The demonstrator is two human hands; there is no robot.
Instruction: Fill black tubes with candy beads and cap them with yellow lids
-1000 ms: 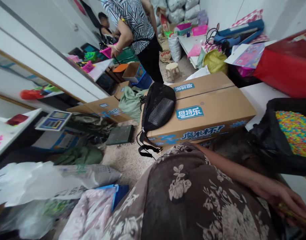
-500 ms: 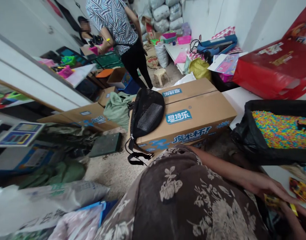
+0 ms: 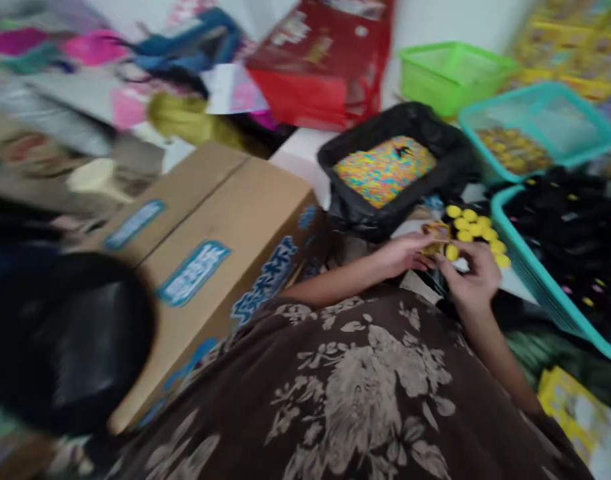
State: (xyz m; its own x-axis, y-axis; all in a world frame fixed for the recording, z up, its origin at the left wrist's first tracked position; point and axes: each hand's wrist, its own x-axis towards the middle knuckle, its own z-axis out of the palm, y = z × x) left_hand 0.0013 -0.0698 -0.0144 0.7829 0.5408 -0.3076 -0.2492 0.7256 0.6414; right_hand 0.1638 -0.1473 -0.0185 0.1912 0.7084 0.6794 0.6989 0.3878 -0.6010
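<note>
Small gold packet (image 3: pixel 434 239) sits between the hands, near the front edge of the white counter (image 3: pixel 298 157), though motion blur hides its exact shape and print. The left hand (image 3: pixel 402 257) comes in from the left of the view, its fingers closed on the packet's left side. The right hand (image 3: pixel 472 277) curls just beside it, fingers bent and reaching toward the packet and the discs, but the blur does not show whether it grips anything. Round yellow discs (image 3: pixel 468 233) lie in a loose cluster on the counter, right against the fingers. Beyond them, a black bin bag (image 3: pixel 365 213) holds a heap of multicoloured beads (image 3: pixel 385 170). A teal basket (image 3: pixel 535 127) with gold packets (image 3: pixel 512 150) inside stands toward the far edge, with a lime-green basket (image 3: pixel 452 73) behind it. A second teal basket (image 3: pixel 535 280), full of dark pieces flecked with yellow, sits at the right. A cardboard carton (image 3: pixel 220 233) fills the left side. With the discs so close, a short pinch with the fingertips and the wrists kept low seems the safest handling, since a sweeping knuckle could scatter them toward the basket's rim.
</note>
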